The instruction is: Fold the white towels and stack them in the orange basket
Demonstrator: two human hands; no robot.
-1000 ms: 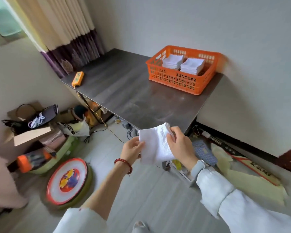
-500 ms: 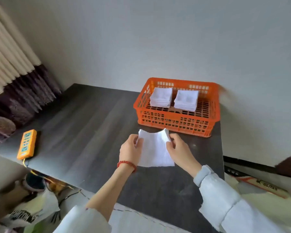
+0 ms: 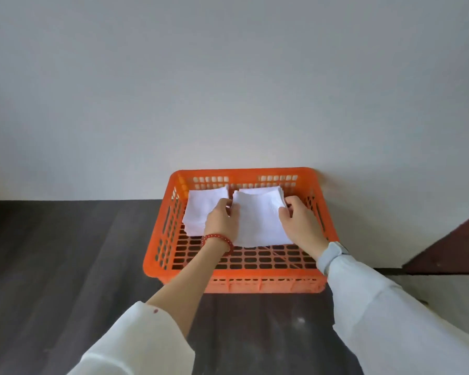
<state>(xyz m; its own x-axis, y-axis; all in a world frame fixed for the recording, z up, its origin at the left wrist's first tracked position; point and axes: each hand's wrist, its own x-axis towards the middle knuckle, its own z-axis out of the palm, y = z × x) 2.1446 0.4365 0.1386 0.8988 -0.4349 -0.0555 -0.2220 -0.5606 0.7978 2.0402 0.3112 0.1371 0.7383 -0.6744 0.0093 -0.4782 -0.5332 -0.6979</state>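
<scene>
An orange slatted basket [image 3: 236,282] stands on the dark table against the wall. Inside it are two stacks of folded white towels, a left stack [image 3: 198,209] and a right stack [image 3: 266,190]. A folded white towel [image 3: 257,220] lies on top of the right stack, held by both hands. My left hand [image 3: 221,221] pinches its left edge with curled fingers. My right hand [image 3: 298,219] grips its right edge. Both hands are inside the basket.
The dark wooden table [image 3: 65,266] stretches to the left and in front of the basket. A plain white wall [image 3: 228,90] rises right behind it. A dark brown edge [image 3: 450,250] shows at the right, beyond the table.
Both hands carried the folded towel from above the table's front into the basket, onto the right stack. The view moved closer to the basket.
</scene>
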